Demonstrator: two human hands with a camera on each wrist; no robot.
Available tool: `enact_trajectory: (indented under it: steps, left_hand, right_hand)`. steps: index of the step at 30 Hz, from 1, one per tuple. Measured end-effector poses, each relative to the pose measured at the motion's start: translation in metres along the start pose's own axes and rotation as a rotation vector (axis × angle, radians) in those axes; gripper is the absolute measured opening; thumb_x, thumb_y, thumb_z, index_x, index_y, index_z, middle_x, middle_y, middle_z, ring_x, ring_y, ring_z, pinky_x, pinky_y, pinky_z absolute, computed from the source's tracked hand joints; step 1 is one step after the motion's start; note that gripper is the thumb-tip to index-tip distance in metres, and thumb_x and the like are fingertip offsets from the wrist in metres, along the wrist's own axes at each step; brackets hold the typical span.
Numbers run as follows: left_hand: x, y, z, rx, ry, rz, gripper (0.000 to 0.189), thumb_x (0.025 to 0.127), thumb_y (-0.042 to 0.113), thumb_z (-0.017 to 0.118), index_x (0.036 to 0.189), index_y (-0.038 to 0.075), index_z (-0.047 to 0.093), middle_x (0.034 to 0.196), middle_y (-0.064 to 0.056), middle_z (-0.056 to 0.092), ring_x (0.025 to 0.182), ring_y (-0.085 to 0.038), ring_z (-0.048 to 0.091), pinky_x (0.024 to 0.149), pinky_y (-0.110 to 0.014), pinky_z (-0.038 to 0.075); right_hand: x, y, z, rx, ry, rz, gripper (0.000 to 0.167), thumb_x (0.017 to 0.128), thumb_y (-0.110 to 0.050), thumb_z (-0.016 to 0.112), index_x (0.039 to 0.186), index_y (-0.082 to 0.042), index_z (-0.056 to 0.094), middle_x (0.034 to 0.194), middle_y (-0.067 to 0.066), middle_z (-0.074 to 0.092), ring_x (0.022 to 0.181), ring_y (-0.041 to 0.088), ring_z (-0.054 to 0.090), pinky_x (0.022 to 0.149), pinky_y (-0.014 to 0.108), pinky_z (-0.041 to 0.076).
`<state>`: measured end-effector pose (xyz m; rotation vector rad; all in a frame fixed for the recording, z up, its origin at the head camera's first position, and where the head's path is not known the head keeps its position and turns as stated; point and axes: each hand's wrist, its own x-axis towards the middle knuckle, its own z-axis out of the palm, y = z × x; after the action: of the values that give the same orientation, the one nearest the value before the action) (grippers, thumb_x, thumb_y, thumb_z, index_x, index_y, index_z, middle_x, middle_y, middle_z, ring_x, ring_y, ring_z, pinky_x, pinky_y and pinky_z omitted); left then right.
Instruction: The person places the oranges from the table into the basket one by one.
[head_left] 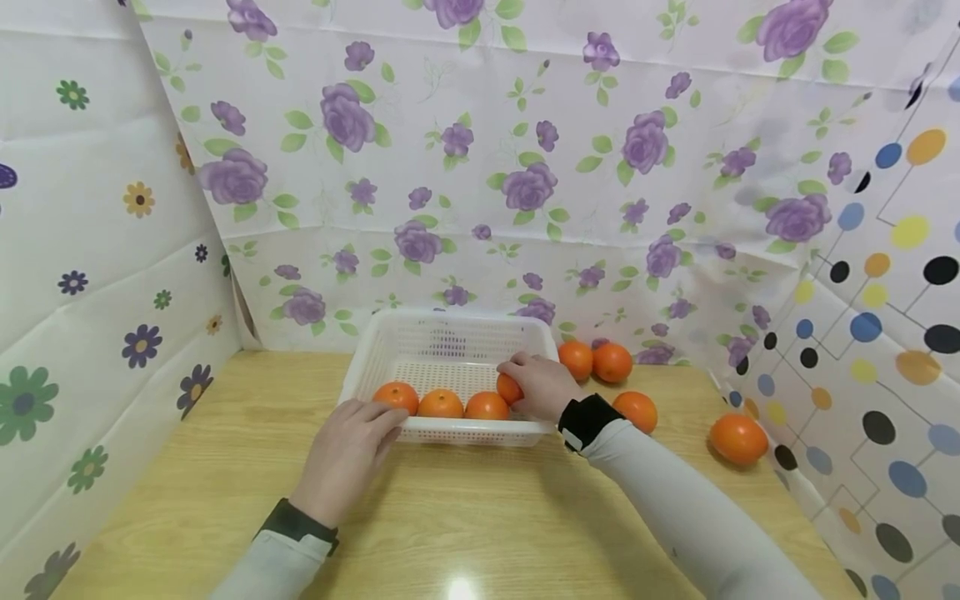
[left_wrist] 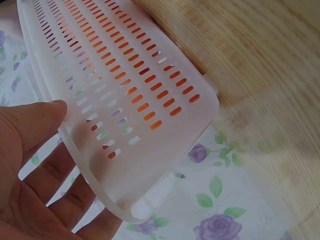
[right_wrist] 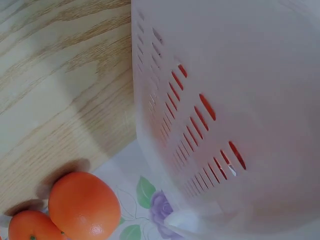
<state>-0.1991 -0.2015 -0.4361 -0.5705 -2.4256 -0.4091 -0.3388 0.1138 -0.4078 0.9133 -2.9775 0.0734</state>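
A white slotted plastic basket (head_left: 457, 432) stands on the table, with three oranges (head_left: 440, 403) in a row along its near wall. My left hand (head_left: 352, 454) holds the rim at the near left corner. In the left wrist view its thumb (left_wrist: 37, 117) lies on the outer side and the fingers reach over the rim. Inside the near right corner, my right hand (head_left: 542, 385) holds another orange (head_left: 509, 388), low beside the row and partly covered by the fingers. The right wrist view shows the basket's outer wall (right_wrist: 270, 100); the hand itself is hidden there.
Two oranges, one of them at the back (head_left: 612, 362), sit right of the basket. Another orange (head_left: 636, 412) lies by the right wrist, and one more (head_left: 738, 439) near the table's right edge. Patterned cloths (head_left: 480, 167) rise behind and on both sides of the wooden table (head_left: 450, 517).
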Motion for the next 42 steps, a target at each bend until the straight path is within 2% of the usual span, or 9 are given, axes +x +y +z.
enact_trajectory:
  steps: [16,22,24,26,35,42]
  left_hand:
    - [0.0008,0.0037,-0.001,0.004,-0.015,0.002,0.031,0.089,0.009,0.094,0.118,0.013,0.084,0.113,-0.003,0.081,0.101,-0.028,0.071,0.101,-0.049,0.058]
    - [0.0013,0.0037,-0.0005,0.001,-0.013,0.0,0.032,0.088,0.008,0.094,0.118,0.013,0.084,0.114,-0.004,0.081,0.103,-0.029,0.071,0.103,-0.05,0.057]
    - [0.0014,0.0033,-0.0002,0.0,-0.009,0.002,0.032,0.088,0.007,0.095,0.118,0.013,0.084,0.113,-0.005,0.081,0.103,-0.029,0.071,0.105,-0.051,0.057]
    - [0.0014,0.003,-0.0001,0.0,-0.007,0.004,0.032,0.088,0.007,0.094,0.117,0.013,0.084,0.113,-0.004,0.081,0.103,-0.029,0.071,0.107,-0.052,0.056]
    - [0.0015,0.0034,-0.001,0.004,-0.017,-0.009,0.032,0.089,0.007,0.094,0.118,0.013,0.084,0.113,-0.004,0.081,0.104,-0.029,0.071,0.109,-0.052,0.055]
    - [0.0012,0.0034,-0.0005,0.006,-0.028,-0.021,0.033,0.088,0.007,0.094,0.119,0.013,0.084,0.114,-0.004,0.08,0.104,-0.029,0.071,0.112,-0.052,0.054]
  right_hand:
    - [-0.0012,-0.0026,0.0045,-0.067,-0.004,-0.015,0.058,0.094,-0.026,0.089,0.147,-0.013,0.068,0.141,0.014,0.069,0.122,0.038,0.068,0.113,0.053,0.053]
    - [-0.0025,-0.0024,0.005,-0.059,-0.003,-0.005,0.059,0.095,-0.025,0.089,0.148,-0.013,0.067,0.142,0.013,0.07,0.136,0.035,0.063,0.129,0.059,0.032]
    - [-0.003,-0.0029,0.0044,-0.053,-0.013,0.006,0.061,0.095,-0.026,0.09,0.149,-0.013,0.066,0.143,0.013,0.069,0.139,0.034,0.061,0.131,0.062,0.026]
    - [-0.0033,-0.0034,0.004,-0.044,-0.017,0.009,0.063,0.094,-0.028,0.091,0.15,-0.013,0.066,0.144,0.014,0.069,0.14,0.035,0.06,0.131,0.062,0.025]
    - [-0.005,-0.0056,0.0029,-0.047,-0.013,0.017,0.067,0.095,-0.029,0.091,0.153,-0.013,0.063,0.148,0.015,0.067,0.142,0.038,0.058,0.131,0.058,0.029]
    - [-0.0045,-0.0052,0.0041,-0.048,-0.019,0.026,0.066,0.095,-0.027,0.091,0.154,-0.015,0.063,0.149,0.014,0.066,0.139,0.037,0.06,0.126,0.052,0.038]
